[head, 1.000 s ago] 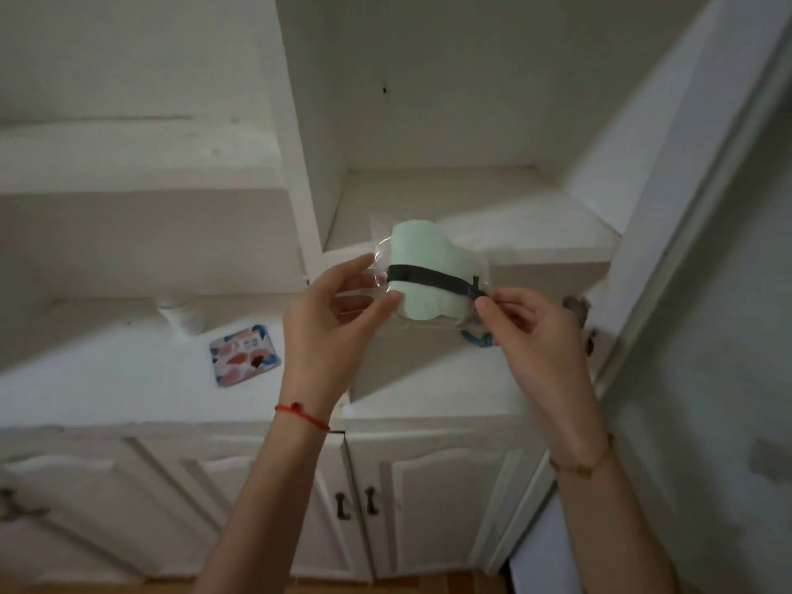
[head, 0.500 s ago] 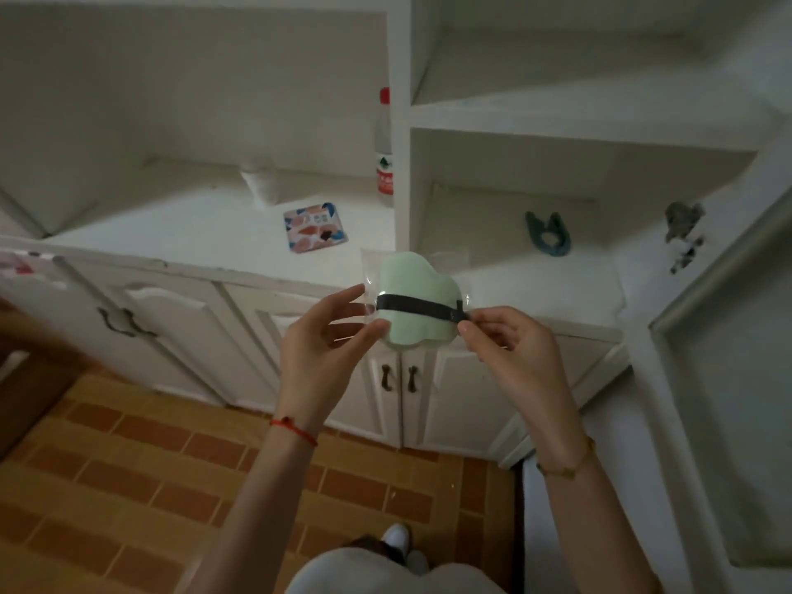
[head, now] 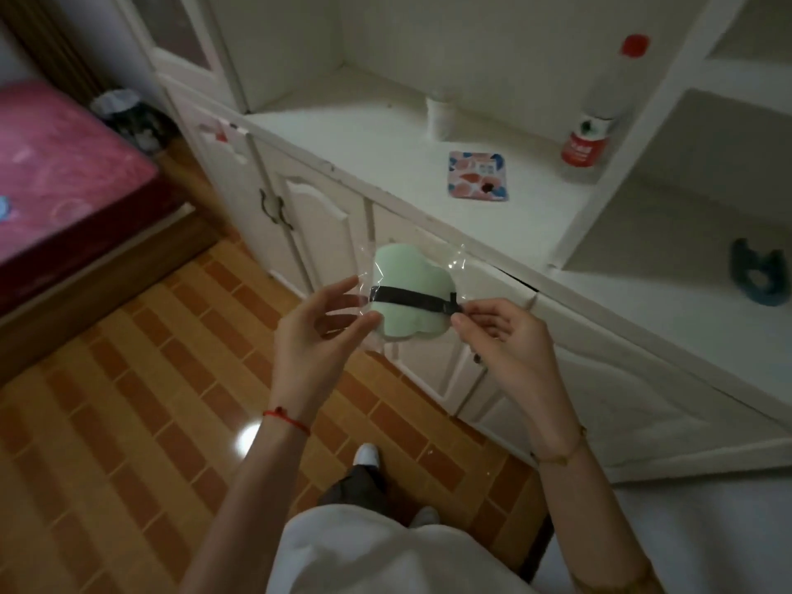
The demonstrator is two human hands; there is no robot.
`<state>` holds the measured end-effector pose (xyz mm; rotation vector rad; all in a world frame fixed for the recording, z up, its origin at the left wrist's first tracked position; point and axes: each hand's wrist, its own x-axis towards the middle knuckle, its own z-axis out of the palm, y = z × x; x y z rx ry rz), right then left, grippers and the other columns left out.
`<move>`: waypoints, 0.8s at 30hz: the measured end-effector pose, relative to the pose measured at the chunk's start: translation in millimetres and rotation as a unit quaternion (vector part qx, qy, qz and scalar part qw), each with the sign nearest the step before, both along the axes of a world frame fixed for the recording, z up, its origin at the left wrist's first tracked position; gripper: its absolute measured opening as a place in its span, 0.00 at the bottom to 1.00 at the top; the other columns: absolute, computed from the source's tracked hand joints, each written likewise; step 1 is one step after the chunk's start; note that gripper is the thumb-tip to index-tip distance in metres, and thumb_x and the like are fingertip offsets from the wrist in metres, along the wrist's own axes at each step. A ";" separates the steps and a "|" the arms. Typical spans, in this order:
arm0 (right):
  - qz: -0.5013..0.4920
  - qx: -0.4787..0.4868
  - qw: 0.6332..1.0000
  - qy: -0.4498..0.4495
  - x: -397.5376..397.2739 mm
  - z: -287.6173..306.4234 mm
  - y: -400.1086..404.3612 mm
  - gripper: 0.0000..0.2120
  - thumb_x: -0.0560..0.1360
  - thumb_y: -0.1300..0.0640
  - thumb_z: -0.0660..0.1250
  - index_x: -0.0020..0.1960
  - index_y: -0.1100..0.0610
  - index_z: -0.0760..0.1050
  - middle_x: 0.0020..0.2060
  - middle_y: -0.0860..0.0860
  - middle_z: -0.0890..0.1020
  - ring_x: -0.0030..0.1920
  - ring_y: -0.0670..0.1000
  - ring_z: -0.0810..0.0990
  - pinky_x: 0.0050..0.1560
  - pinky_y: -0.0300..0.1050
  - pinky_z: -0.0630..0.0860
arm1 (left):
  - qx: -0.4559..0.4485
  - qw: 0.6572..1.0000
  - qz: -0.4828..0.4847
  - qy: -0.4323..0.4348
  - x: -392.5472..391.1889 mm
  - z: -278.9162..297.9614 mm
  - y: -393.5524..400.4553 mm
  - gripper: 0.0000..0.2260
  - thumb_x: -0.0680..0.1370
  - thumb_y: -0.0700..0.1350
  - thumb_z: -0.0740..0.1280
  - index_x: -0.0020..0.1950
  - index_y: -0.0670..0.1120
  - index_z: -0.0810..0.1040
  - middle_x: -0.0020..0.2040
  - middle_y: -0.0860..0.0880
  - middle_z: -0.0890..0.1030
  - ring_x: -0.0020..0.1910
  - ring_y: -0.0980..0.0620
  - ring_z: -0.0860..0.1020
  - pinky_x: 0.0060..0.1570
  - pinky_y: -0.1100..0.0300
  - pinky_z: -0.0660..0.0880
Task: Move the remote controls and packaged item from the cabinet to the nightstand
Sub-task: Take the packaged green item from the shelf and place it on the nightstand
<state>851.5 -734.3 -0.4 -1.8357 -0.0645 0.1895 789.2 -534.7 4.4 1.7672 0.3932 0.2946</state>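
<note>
I hold a packaged item (head: pixel 409 293) in front of me: a pale green cloud-shaped pad with a black strap, sealed in a clear plastic bag. My left hand (head: pixel 319 332) pinches its left edge and my right hand (head: pixel 499 332) pinches the strap's right end. The package hangs in the air in front of the white cabinet (head: pixel 385 139), over the tiled floor. No remote control shows in this view, and no nightstand either.
On the cabinet counter lie a patterned square packet (head: pixel 478 175), a small white cup (head: pixel 439 115) and a red-capped bottle (head: pixel 593 130). A dark blue object (head: pixel 758 278) sits in the right compartment. A bed with a pink mattress (head: pixel 55 173) stands at the left beside a bin (head: pixel 128 117).
The view has swung left and down, away from the cabinet shelves, bringing the floor and bed into sight. Both hands keep the same hold on the package.
</note>
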 end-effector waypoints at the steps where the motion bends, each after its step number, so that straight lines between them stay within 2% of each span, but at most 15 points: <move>1: 0.020 -0.001 1.000 0.002 2.0 -1.3 13.6 0.08 0.73 0.57 0.72 0.51 0.54 0.80 0.43 0.48 0.84 0.46 0.46 0.83 0.48 0.39 0.80 | 0.000 1.000 0.019 0.003 -4.9 -2.1 10.7 0.21 0.72 0.43 0.73 0.65 0.48 0.77 0.52 0.53 0.83 0.49 0.57 0.83 0.49 0.60 0.81; 7: 0.132 -0.018 0.991 -0.001 16.0 -12.7 107.6 0.10 0.73 0.55 0.72 0.54 0.55 0.80 0.45 0.48 0.84 0.47 0.46 0.82 0.50 0.41 0.80 | -0.010 0.992 0.125 0.014 -30.9 -14.0 86.5 0.21 0.73 0.43 0.73 0.65 0.48 0.76 0.53 0.51 0.83 0.51 0.54 0.82 0.49 0.59 0.81; 11: 0.197 -0.015 0.980 0.004 25.1 -17.7 187.3 0.10 0.73 0.56 0.72 0.54 0.56 0.80 0.44 0.49 0.83 0.47 0.47 0.82 0.47 0.36 0.80 | -0.007 0.980 0.196 0.016 -45.6 -17.5 146.3 0.21 0.73 0.42 0.72 0.66 0.48 0.76 0.54 0.51 0.82 0.51 0.53 0.82 0.49 0.58 0.81; 16: 0.275 -0.022 0.961 -0.011 31.8 -20.5 294.1 0.10 0.72 0.54 0.73 0.52 0.55 0.80 0.42 0.48 0.84 0.45 0.46 0.83 0.49 0.41 0.81 | -0.008 0.958 0.286 0.014 -66.5 -19.8 226.9 0.21 0.72 0.43 0.73 0.65 0.48 0.76 0.53 0.54 0.82 0.52 0.54 0.82 0.49 0.59 0.81; 20: 0.336 -0.018 0.941 -0.027 27.6 -19.8 374.2 0.10 0.72 0.53 0.73 0.52 0.54 0.80 0.43 0.46 0.83 0.44 0.41 0.81 0.46 0.34 0.78 | -0.003 0.940 0.341 0.013 -86.7 -22.2 287.0 0.21 0.72 0.43 0.73 0.65 0.48 0.77 0.53 0.54 0.82 0.52 0.55 0.82 0.49 0.58 0.81; 24: 0.397 -0.030 0.917 -0.032 19.6 -22.8 440.1 0.11 0.73 0.52 0.71 0.55 0.53 0.79 0.45 0.45 0.83 0.47 0.42 0.81 0.49 0.37 0.79 | 0.017 0.922 0.385 0.021 -104.9 -25.5 336.9 0.21 0.73 0.43 0.73 0.66 0.49 0.76 0.52 0.56 0.82 0.51 0.58 0.81 0.48 0.63 0.81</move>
